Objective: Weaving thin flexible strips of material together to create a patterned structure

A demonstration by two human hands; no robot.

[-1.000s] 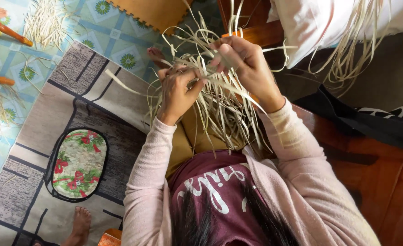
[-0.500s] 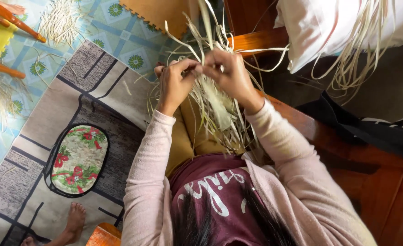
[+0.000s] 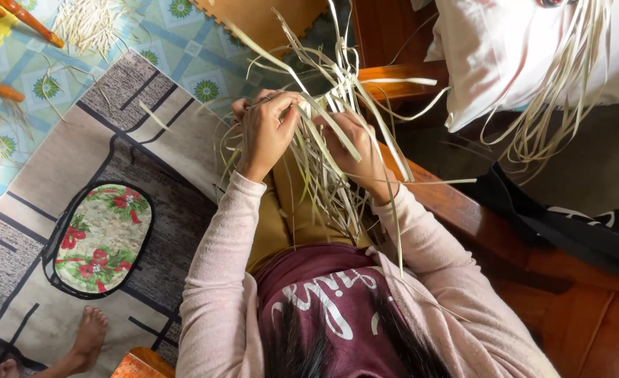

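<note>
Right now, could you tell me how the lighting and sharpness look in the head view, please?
Head view: soft daylight, even, no hard shadows; the white pillow at upper right is nearly blown out; the left hand, right hand and pale strips are sharp, with slight softness on the strip tips; the floral oval mat is crisp.

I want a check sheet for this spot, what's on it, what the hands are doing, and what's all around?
Surface: patterned rug over blue flowered floor tiles.
Job's things: bundle of pale flat strips fanning over the lap.
Clutter: oval flowered mat; loose strips on the tiles; orange sticks; a bare foot.
Hands: left hand and right hand, fingers closed on the strips.
Cables: nothing seen.
Surroundings: wooden bench, white pillow with strips draped over it, dark cloth.
</note>
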